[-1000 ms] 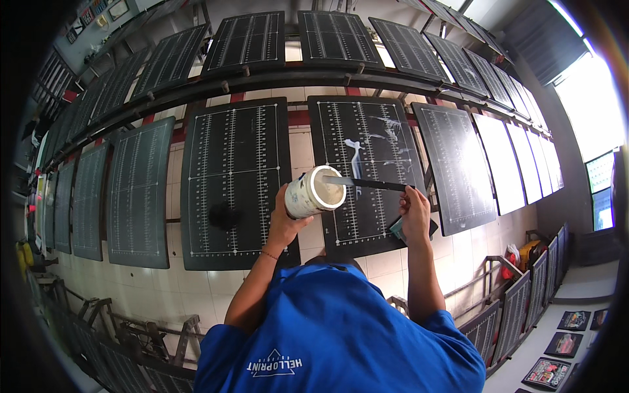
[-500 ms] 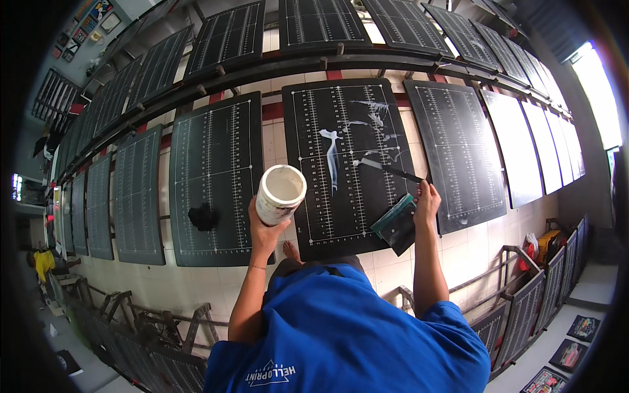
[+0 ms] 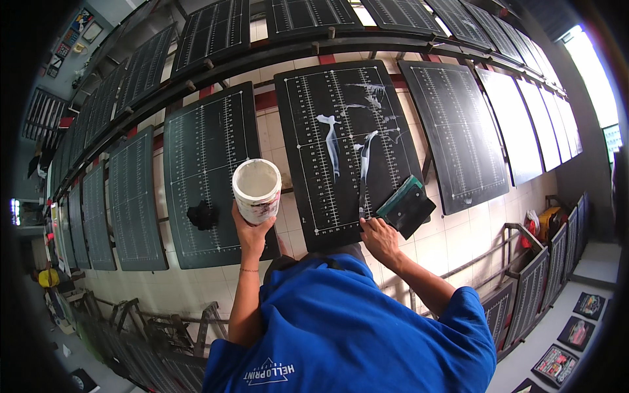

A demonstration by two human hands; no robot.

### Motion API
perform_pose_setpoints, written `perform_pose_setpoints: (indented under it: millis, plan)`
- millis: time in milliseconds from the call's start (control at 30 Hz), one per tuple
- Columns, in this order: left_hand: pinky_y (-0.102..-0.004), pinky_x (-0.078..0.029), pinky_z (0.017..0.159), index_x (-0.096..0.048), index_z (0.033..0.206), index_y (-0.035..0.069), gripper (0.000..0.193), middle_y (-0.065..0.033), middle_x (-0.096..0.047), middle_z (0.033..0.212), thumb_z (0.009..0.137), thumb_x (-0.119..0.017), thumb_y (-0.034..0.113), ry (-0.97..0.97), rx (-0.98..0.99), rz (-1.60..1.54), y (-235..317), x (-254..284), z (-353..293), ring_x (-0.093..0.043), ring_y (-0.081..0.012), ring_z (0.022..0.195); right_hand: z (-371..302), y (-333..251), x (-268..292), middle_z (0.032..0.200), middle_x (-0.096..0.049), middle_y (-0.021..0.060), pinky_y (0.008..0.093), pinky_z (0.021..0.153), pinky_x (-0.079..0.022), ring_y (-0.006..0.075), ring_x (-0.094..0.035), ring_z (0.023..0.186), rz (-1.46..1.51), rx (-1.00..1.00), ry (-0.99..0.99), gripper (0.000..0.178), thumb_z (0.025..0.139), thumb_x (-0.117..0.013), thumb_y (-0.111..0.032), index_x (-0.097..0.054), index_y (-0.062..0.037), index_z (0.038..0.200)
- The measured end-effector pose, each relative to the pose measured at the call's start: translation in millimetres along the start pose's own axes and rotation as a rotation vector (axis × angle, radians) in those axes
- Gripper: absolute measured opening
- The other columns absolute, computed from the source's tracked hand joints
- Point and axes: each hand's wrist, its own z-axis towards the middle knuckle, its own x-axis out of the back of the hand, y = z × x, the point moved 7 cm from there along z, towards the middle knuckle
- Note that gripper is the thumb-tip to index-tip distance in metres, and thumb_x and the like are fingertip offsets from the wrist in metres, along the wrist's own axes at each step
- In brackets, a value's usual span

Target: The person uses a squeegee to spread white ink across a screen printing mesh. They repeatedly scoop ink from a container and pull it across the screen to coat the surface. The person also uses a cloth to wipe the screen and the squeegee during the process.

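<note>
My left hand (image 3: 249, 230) grips a white plastic tub (image 3: 257, 187) with a stained side and its open top facing up. My right hand (image 3: 380, 237) is closed on a thin spatula (image 3: 362, 196), its blade pointing away over a black board (image 3: 304, 196) with white ruled markings. White paste covers the blade end, and whether it presses on the board I cannot tell. A long white paste streak (image 3: 332, 147) lies left of the spatula, and thin smears (image 3: 372, 98) sit farther off. Beside my right hand, a black and green squeegee (image 3: 407, 208) rests at the board's near right corner.
A similar board (image 3: 216, 144) on the left carries a crumpled black lump (image 3: 203, 215). Another ruled board (image 3: 455, 137) stands to the right, then white-shining ones. A dark rail (image 3: 275, 54) runs behind. Racks of boards (image 3: 524, 321) are at the lower right; a person in yellow (image 3: 48, 278) is far left.
My right hand has moved left and nearer me with the spatula, which has swung from pointing left to pointing away. The tub has shifted slightly left. More white paste shows by the blade.
</note>
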Motion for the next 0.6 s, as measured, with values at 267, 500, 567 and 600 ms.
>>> perform_pose_setpoints:
  millis: [267,500,567,600]
  plan:
    - [-0.0368,-0.041,0.107,-0.026,0.146,0.0,0.097,-0.0146,-0.046,0.136,0.071,-0.086,0.015,-0.119,-0.027,-0.205,-3,54,25,-0.048,-0.0229,0.125,-8,-74,77,0.085,-0.066,0.0021,0.0327,0.061,-0.054,0.0188,-0.065,0.075,0.083,-0.163,0.323,0.039,0.07,-0.075,-0.005,-0.073,-0.0122,0.109]
    - [-0.0381,-0.043,0.107,-0.027,0.147,0.001,0.1,-0.0172,-0.048,0.138,0.068,-0.087,0.013,-0.196,-0.061,-0.028,7,131,53,-0.051,-0.0254,0.126,48,-134,174,0.079,-0.068,0.0036,0.0197,0.051,-0.038,0.0044,-0.052,0.061,0.783,-0.634,0.74,0.018,0.091,-0.064,-0.002,-0.073,0.0007,0.106]
    - [-0.0388,-0.044,0.106,-0.026,0.147,0.002,0.1,-0.0181,-0.049,0.138,0.068,-0.087,0.013,-0.214,-0.048,-0.023,12,152,61,-0.052,-0.0266,0.126,81,-176,178,0.075,-0.066,0.0008,0.0189,0.051,-0.037,0.002,-0.05,0.06,0.801,-0.549,0.71,0.018,0.091,-0.064,-0.002,-0.073,0.0009,0.107]
    - [-0.0392,-0.044,0.106,-0.026,0.148,0.002,0.1,-0.0185,-0.049,0.138,0.068,-0.087,0.013,-0.225,-0.041,-0.02,12,161,64,-0.052,-0.0273,0.126,99,-198,176,0.073,-0.064,-0.0007,0.0186,0.051,-0.036,0.0008,-0.048,0.06,0.81,-0.508,0.695,0.018,0.091,-0.064,-0.003,-0.073,0.001,0.107]
